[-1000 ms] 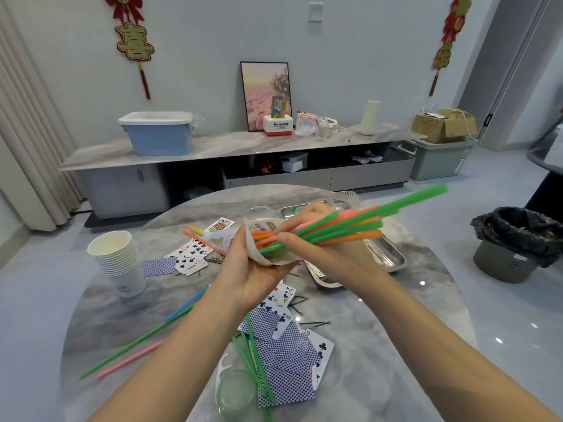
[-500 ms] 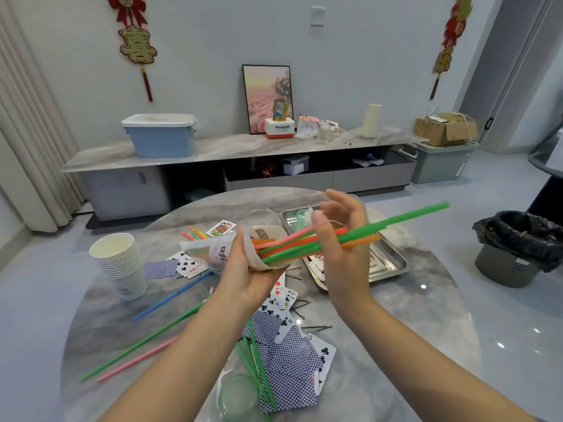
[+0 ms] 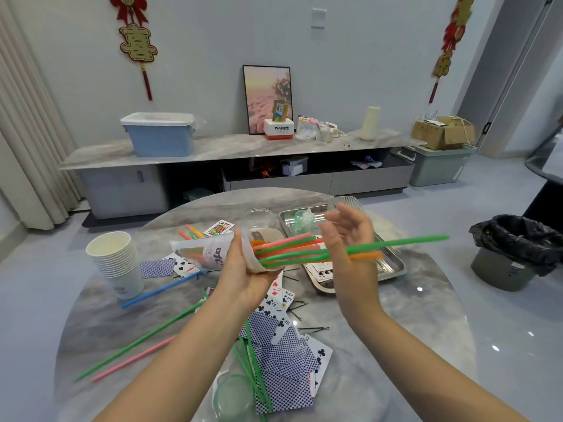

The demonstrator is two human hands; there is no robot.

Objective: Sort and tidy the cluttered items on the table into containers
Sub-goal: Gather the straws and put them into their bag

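My left hand (image 3: 243,269) grips a clear plastic straw bag (image 3: 207,252), held sideways above the round marble table (image 3: 411,324). A bundle of green, pink and orange straws (image 3: 304,249) sticks out of the bag's mouth toward the right. My right hand (image 3: 347,239) is beside the bundle with fingers spread and relaxed, its thumb side against the straws without gripping them. Loose straws (image 3: 146,336) in green, pink and blue lie on the table at the left. Playing cards (image 3: 283,354) are scattered under my arms.
A stack of white paper cups (image 3: 117,263) stands at the left. A metal tray (image 3: 390,263) lies behind my right hand, a clear round tub (image 3: 259,217) beside it. Hairpins (image 3: 313,328) and a clear lid (image 3: 234,397) lie near the cards. A black-lined bin (image 3: 515,254) stands on the floor.
My right hand let go of the straw bundle and opened, fingers lifting up and apart. The straws sit deeper in the bag, and the bag shifted slightly left.
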